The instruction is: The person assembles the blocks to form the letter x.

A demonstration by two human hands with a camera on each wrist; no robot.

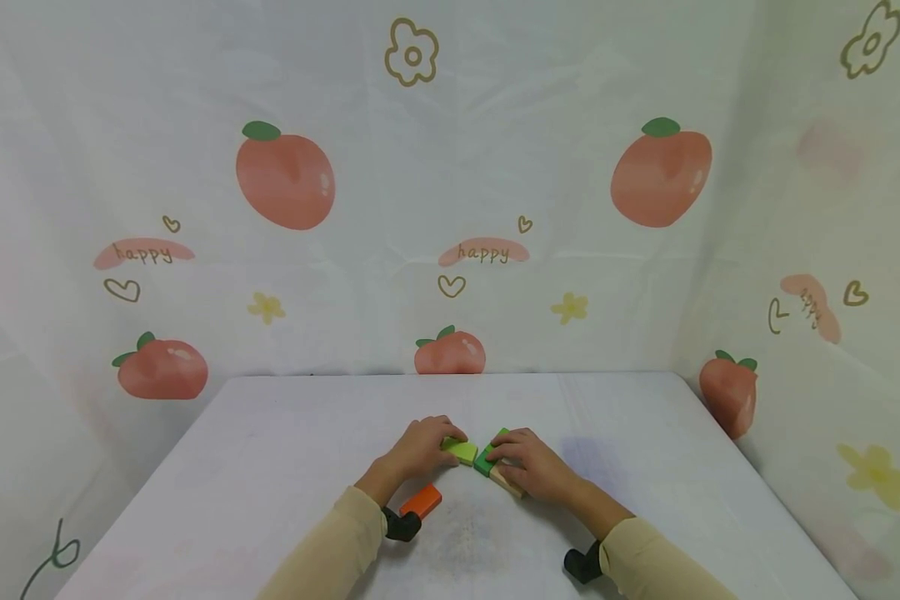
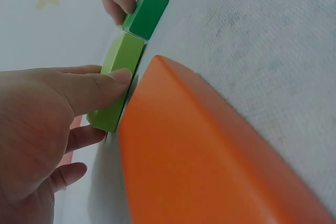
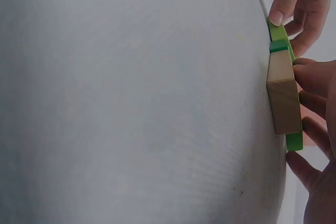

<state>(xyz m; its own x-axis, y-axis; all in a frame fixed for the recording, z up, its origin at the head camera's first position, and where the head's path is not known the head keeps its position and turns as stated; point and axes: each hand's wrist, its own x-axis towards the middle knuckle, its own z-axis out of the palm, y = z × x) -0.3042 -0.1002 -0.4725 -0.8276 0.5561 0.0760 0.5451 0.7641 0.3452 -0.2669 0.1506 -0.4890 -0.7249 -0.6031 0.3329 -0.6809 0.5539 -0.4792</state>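
Note:
My left hand (image 1: 422,446) pinches a light green block (image 1: 461,451) on the table, thumb on one long side and fingers on the other. Beside that block's right end lies a darker green block (image 2: 149,17). A plain wooden block (image 3: 283,98) sits against the darker green one, on the near side. Curled over both is my right hand (image 1: 536,467), its fingers gripping them. Brighter green (image 3: 295,141) shows past the wooden block's end; whether it is a separate piece I cannot tell. An orange block (image 1: 422,502) lies close to my left wrist.
The white table (image 1: 307,433) ends at a back edge where a printed cloth (image 1: 540,167) hangs. More cloth hangs at both sides. Black wrist mounts (image 1: 402,525) sit at both cuffs, the left one right by the orange block.

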